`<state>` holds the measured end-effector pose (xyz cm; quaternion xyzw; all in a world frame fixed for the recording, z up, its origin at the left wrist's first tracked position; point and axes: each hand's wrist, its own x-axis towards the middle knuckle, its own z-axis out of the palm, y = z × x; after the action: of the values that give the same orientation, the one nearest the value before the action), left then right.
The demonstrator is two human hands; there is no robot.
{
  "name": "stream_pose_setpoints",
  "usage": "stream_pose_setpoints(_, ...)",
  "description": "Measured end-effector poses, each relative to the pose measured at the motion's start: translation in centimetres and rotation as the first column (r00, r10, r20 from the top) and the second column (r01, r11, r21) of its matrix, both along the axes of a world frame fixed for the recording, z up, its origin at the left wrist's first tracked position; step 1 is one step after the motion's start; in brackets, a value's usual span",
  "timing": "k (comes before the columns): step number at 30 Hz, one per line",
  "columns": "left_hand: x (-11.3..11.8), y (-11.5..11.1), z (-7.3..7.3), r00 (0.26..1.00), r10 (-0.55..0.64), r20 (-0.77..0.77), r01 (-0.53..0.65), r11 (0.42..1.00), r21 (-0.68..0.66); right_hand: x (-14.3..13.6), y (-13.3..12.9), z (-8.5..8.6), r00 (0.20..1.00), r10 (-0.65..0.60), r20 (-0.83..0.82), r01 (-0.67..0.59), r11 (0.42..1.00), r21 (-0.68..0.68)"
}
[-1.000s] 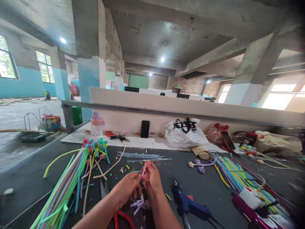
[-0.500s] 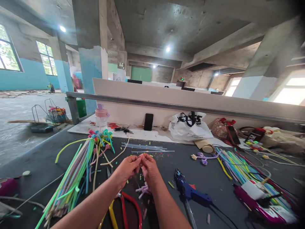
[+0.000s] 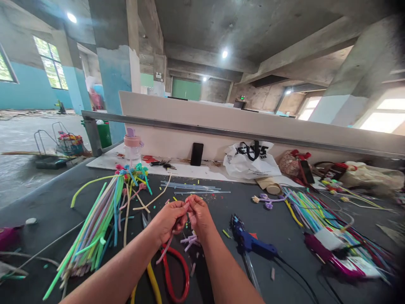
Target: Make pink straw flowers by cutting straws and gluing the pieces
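My left hand (image 3: 171, 217) and my right hand (image 3: 198, 213) meet over the middle of the dark table, fingertips pinched together. A thin pinkish chenille stem (image 3: 165, 250) hangs below my left hand. Something small and reddish shows between the fingertips; most of it is hidden. Beneath my hands lie scissors with red loop handles (image 3: 186, 274) and a tool with yellow handles (image 3: 153, 280), partly covered by my left forearm. Short lilac stem pieces (image 3: 190, 240) lie just under my right hand.
Left is a bundle of coloured chenille stems (image 3: 95, 228); another bundle (image 3: 311, 215) lies right. A blue glue gun (image 3: 257, 247) with a cord rests right of my arm. Behind are clear glue sticks (image 3: 193, 186), a phone (image 3: 196, 154), a bottle (image 3: 132, 150) and a white bag (image 3: 249, 162).
My hands stay together, but the left has turned slightly, and the pinkish stem now shows hanging below it. The whole view has shifted a little.
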<state>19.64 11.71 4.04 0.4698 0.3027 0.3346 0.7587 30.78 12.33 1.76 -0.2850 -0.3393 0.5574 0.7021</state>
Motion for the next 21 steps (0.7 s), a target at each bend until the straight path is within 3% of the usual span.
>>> stream_pose_setpoints(13, -1.1, 0.5, -1.1, 0.991, -0.033, 0.13, 0.021, 0.996, 0.091, -0.1, 0.0, -0.2, 0.997, 0.03, 0.071, -0.033, 0.999, 0.034)
stream_pose_setpoints(17, -1.7, 1.6, -1.9, 0.963, -0.034, 0.267, 0.042, 0.999, -0.026, 0.4, 0.1, -0.2, 0.992, -0.002, 0.126, -0.007, 0.997, 0.073)
stream_pose_setpoints(21, -2.7, 2.6, -2.4, 0.947, -0.016, 0.32, 0.041, 0.997, -0.071, 0.5, -0.5, 1.0, 0.964, -0.134, 0.232, 0.099, 0.983, 0.154)
